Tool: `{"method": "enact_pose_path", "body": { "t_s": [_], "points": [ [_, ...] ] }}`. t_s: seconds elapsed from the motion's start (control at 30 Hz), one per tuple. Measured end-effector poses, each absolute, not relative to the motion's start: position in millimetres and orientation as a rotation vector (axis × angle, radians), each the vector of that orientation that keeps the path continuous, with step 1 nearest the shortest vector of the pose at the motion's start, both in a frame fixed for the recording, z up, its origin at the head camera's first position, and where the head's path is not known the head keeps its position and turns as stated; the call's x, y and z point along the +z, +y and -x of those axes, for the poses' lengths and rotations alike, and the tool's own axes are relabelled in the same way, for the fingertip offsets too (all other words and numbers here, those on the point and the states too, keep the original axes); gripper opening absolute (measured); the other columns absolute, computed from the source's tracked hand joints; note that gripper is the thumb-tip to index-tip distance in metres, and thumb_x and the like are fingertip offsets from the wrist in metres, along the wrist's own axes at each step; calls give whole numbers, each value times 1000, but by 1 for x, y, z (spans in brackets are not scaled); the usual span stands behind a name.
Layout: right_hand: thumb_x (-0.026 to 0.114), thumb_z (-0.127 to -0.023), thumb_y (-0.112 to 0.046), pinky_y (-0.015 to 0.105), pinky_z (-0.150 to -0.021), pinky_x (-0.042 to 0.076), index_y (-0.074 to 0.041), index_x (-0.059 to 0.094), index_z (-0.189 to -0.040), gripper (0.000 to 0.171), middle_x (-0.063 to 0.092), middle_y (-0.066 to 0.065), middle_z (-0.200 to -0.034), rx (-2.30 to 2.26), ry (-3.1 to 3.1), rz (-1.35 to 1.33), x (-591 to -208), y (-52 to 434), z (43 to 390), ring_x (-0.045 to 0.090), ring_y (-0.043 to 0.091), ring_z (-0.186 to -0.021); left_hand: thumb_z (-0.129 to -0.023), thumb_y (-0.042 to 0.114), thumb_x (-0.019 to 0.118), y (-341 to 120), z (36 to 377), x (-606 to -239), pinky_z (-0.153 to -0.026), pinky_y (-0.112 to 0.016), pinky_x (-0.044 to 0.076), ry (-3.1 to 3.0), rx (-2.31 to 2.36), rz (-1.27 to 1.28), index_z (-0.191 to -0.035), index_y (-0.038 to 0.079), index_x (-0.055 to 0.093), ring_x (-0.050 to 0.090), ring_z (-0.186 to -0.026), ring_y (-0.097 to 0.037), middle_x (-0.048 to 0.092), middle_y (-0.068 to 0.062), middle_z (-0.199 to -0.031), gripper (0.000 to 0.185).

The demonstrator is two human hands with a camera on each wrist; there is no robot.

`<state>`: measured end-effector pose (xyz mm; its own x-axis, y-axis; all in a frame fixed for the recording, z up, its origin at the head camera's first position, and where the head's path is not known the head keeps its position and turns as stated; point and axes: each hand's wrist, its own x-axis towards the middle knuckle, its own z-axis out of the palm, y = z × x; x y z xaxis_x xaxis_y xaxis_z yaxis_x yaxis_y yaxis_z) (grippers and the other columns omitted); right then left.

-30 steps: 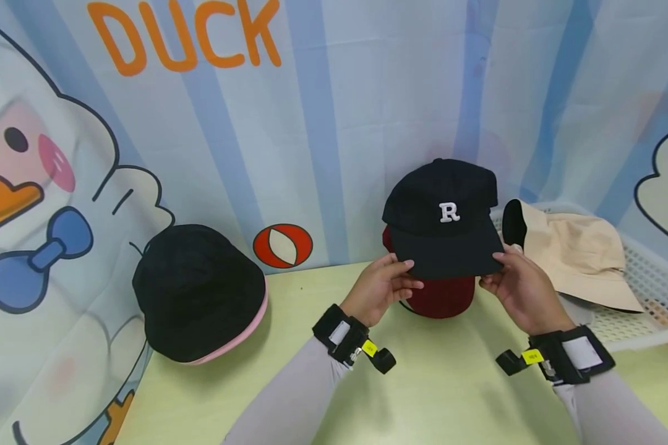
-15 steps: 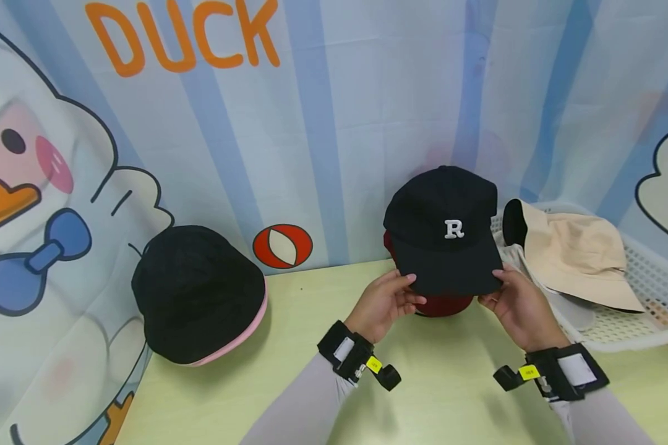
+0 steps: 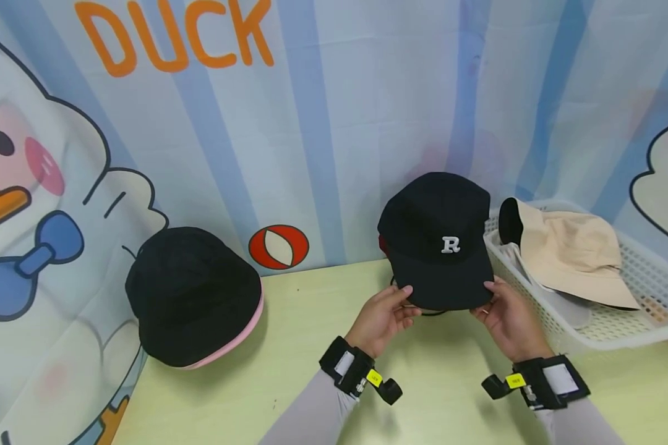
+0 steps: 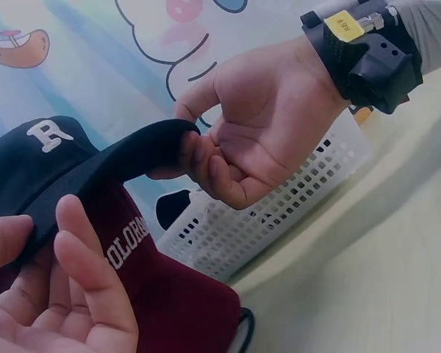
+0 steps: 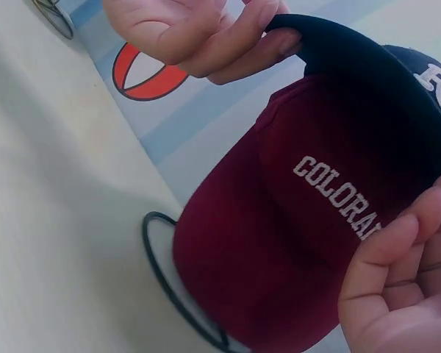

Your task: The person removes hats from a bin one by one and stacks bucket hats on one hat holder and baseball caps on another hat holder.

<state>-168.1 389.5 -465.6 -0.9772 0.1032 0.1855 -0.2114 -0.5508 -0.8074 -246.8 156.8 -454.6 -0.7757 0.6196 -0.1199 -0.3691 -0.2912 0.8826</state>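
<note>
A black baseball cap (image 3: 431, 216) with a white letter R faces me at the back of the table, right of centre. My left hand (image 3: 381, 318) pinches the left corner of its brim, thumb on top. At the right corner my right hand (image 3: 509, 318) pinches the brim the same way. Directly beneath is a maroon cap (image 5: 235, 235) with pale lettering starting "COLORA", its brim pointing down. The black cap's crown covers the maroon crown, and in the head view hides nearly all of it. A black wire loop (image 5: 162, 278) shows under the maroon brim, at the table.
On the right, a white perforated basket (image 3: 540, 303) holds a beige bucket hat (image 3: 573, 247) and other pale items. A black bucket hat (image 3: 195, 296) with a pink edge stands at the left. A printed curtain (image 3: 356, 123) hangs along the table's back edge.
Both hands have lowered the black cap toward me and down over the maroon cap. The maroon brim, visible below it earlier, is now covered in the head view.
</note>
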Motion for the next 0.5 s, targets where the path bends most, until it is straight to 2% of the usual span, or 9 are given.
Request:
{"method": "enact_pose_path", "body": {
  "t_s": [0.5],
  "points": [
    [41, -109, -13, 22, -71, 53, -17, 63, -99, 24, 60, -6, -81, 2518, -1480, -34, -488, 391, 170, 59, 9, -73, -102, 20, 60, 163, 243, -484, -64, -17, 49, 1308, 2145, -216, -84, 16, 54, 62, -73, -7, 62, 4, -82, 19]
  ]
}}
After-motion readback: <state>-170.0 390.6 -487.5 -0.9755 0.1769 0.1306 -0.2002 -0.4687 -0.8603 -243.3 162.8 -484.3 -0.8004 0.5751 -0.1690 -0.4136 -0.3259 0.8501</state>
